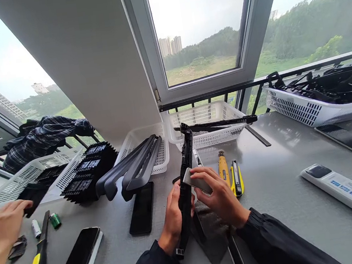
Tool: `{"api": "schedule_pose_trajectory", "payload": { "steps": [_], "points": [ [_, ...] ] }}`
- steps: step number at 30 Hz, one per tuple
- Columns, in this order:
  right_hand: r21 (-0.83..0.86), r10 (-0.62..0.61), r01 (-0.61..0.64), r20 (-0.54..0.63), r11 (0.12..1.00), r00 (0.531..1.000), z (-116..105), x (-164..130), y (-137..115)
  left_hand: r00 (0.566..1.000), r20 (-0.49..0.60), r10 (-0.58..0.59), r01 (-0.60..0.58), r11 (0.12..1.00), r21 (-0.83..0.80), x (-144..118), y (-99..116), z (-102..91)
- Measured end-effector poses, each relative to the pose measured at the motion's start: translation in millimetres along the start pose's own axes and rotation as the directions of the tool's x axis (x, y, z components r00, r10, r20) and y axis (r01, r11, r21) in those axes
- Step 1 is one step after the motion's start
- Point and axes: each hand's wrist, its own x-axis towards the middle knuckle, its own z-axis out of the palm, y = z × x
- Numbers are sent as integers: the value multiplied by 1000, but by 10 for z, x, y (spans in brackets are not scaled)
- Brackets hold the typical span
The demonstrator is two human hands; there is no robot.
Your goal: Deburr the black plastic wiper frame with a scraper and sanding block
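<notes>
My left hand is closed around a long black plastic strip, which stands tilted upright with its bent end at the top. In my right hand is a flat grey pad, pinched between thumb and fingers and held against the strip's side. Beneath my hands lies a dark sheet on the table, partly covered by them. Just beyond the right hand are a yellow pen-shaped power tool and a yellow utility knife.
White baskets with black parts line the window side. Grey curved trims and stacked black parts stand left. Another person's hand grips a black piece. Phones, a yellow-black knife and a white device lie about.
</notes>
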Motion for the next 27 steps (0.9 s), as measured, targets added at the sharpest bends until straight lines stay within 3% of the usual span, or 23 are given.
{"api": "schedule_pose_trajectory", "payload": {
  "steps": [8, 16, 20, 24, 27],
  "points": [
    [-48, 120, -127, -130, 991, 984, -106, 34, 183, 996, 63, -61, 58, 997, 48, -27, 9, 21],
    [46, 1, -5, 83, 999, 997, 45, -36, -37, 998, 37, -41, 37, 994, 101, -11, -32, -55],
    [-15, 42, -42, 11, 999, 999, -41, 19, 70, 986, 159, -50, 25, 988, 152, -6, -37, -93],
    [-63, 89, -97, -116, 993, 989, -153, 69, 226, 951, 263, -162, 124, 980, 155, -29, -85, -87],
    [-76, 95, -107, -146, 991, 985, -155, 61, 241, 934, 296, -200, 158, 974, 160, -50, -108, -73]
  ]
}}
